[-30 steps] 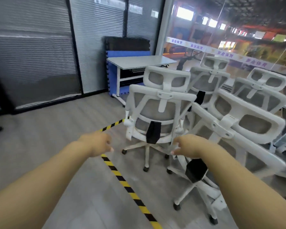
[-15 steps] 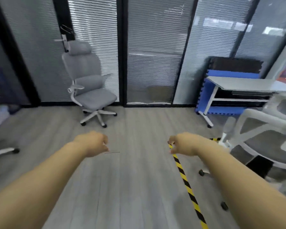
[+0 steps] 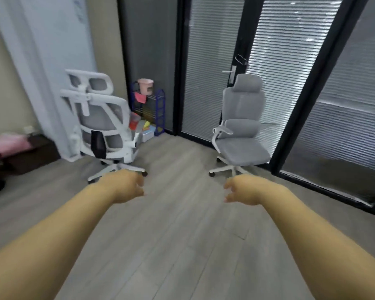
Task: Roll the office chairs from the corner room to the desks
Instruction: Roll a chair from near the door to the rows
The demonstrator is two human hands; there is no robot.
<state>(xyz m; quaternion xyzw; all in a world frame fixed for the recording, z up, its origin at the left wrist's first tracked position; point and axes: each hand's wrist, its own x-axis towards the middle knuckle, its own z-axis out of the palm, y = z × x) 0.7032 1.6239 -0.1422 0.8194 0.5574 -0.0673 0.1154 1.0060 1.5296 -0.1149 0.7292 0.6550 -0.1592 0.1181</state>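
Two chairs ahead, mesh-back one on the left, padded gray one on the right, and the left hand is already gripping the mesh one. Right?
Not quite. The head view shows the left hand holding nothing, short of the mesh-back chair. The padded gray chair is indeed on the right.

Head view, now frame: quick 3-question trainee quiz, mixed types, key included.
1. True or false: the left hand grips the white-framed mesh office chair.
2. The grey padded office chair stands in front of: A) glass wall with blinds B) white desk C) stairs.
3. What does the blue wire rack carry on top?

Key:
1. False; both it and the right hand hold nothing.
2. A.
3. A pink bucket.
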